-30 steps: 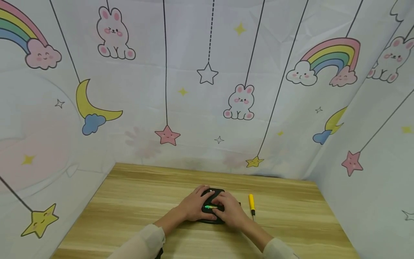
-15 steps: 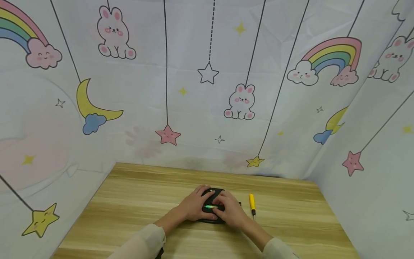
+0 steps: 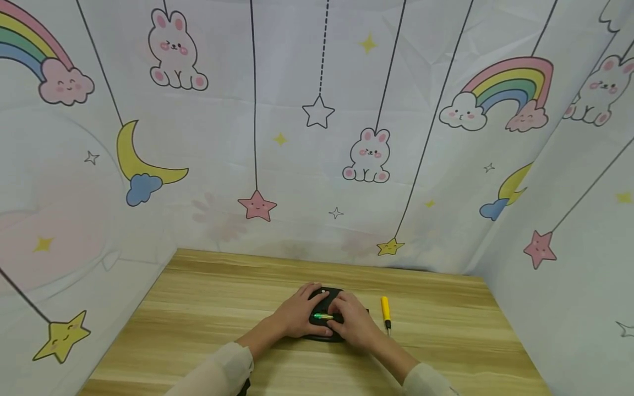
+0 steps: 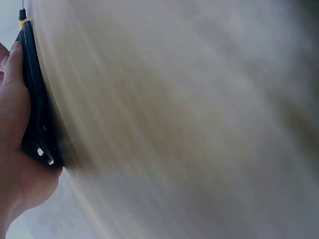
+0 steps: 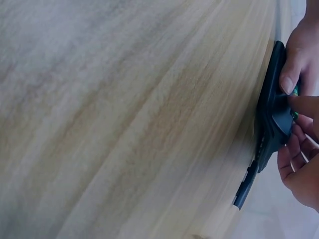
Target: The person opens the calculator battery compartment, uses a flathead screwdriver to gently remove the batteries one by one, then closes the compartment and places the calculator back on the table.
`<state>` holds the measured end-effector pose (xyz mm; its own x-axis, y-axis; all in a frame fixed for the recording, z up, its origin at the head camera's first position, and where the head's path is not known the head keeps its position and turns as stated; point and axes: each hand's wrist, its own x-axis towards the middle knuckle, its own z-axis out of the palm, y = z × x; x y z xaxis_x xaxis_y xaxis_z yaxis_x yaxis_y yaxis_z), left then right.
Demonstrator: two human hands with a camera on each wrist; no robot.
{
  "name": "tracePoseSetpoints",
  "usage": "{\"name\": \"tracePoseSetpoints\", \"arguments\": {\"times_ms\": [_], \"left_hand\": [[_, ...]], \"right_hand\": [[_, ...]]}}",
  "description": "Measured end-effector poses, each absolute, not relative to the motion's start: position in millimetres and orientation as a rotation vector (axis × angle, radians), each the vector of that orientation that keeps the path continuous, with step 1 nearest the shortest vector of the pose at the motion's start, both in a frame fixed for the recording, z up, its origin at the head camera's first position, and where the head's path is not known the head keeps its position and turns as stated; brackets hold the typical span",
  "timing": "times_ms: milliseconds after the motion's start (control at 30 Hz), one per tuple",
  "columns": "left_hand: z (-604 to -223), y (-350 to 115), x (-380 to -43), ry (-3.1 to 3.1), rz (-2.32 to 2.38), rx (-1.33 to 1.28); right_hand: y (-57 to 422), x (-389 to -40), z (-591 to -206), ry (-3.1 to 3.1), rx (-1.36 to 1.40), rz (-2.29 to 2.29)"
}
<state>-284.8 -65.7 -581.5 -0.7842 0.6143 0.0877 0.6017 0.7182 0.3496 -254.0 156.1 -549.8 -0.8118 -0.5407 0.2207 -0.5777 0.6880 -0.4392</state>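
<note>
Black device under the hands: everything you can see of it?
The black device looks like plastic: a broad, rounded body with small pale spots; a narrow black strip seems to project at one end. It lies on the wood-grain table, left of the yellow-handled tool in the head view. The left hand grips its side; the right hand pinches a green cylinder over it. Whether that is seated is unclear.

1. The left hand (image 3: 299, 314) and right hand (image 3: 354, 323) hide much of the black plastic device (image 5: 272, 112).
2. The green-and-yellow thing (image 3: 323, 316) is too small to name.
3. The counter (image 4: 114, 99) is blurry in the left wrist view.
</note>
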Motion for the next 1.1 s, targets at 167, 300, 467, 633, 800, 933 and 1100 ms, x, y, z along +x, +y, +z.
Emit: {"name": "tracePoseSetpoints", "arguments": {"times_ms": [167, 300, 467, 633, 800, 933, 1100], "left_hand": [[-580.6, -65.8, -284.0, 2.875, 0.567, 1.018], [-579.8, -65.7, -283.2, 2.868, 0.572, 1.019], [-580.5, -66.3, -283.1, 2.868, 0.588, 1.041], [-585.0, -66.5, -284.7, 2.888, 0.592, 1.062], [-585.6, -66.1, -285.2, 2.898, 0.565, 1.051], [-581.5, -65.7, -283.8, 2.886, 0.574, 1.035], [-581.3, -64.6, -283.7, 2.881, 0.566, 1.024]], "right_hand": [[155.6, -256.2, -550.2, -2.854, 0.917, 0.778], [155.4, -256.2, -551.2, -2.861, 0.907, 0.803], [154.6, -255.0, -551.0, -2.854, 0.918, 0.807], [154.0, -253.6, -552.3, -2.828, 0.932, 0.780], [153.9, -252.5, -554.6, -2.793, 0.936, 0.756], [154.3, -252.2, -556.7, -2.772, 0.946, 0.743], [155.1, -252.0, -556.4, -2.794, 0.954, 0.701]]}}
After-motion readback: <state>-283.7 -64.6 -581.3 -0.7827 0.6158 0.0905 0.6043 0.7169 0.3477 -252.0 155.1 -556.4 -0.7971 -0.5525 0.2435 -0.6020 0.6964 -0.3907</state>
